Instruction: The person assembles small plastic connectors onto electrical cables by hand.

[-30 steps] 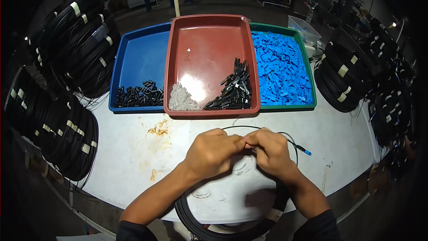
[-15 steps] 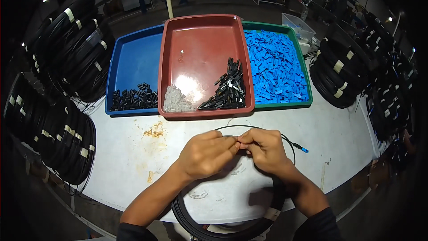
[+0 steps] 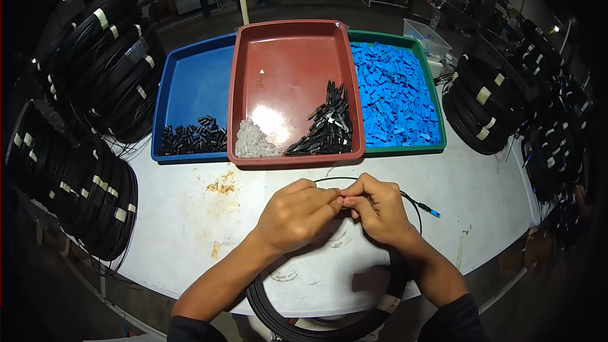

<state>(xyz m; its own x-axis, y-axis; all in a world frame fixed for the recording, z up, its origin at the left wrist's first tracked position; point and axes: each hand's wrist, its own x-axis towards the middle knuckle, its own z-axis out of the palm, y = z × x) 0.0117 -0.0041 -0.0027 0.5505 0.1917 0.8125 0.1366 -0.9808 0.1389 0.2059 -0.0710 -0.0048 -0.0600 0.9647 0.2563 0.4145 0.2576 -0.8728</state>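
Note:
My left hand [image 3: 296, 214] and my right hand [image 3: 384, 210] meet over the middle of the white table [image 3: 171, 228], fingertips pinched together. Whatever small piece lies between them is hidden by the fingers. A coil of black cable [image 3: 266, 307] rests at the near table edge, below my wrists. From it a thin cable loop arcs behind my hands. To the right of my right hand, one cable end carries a black and blue connector [image 3: 434, 213], lying on the table.
Beyond my hands stand a blue tray [image 3: 199, 76] with short black tubes, a red tray [image 3: 297, 57] with clear and black small parts, and a green tray [image 3: 405, 150] full of blue pieces. Black cable coils [image 3: 95, 209] are stacked left; more coils [image 3: 484, 104] stand right.
My right fingers have shifted slightly, with the thumb and index finger bent more at the meeting point. Both hands stay pinched together in nearly the same place.

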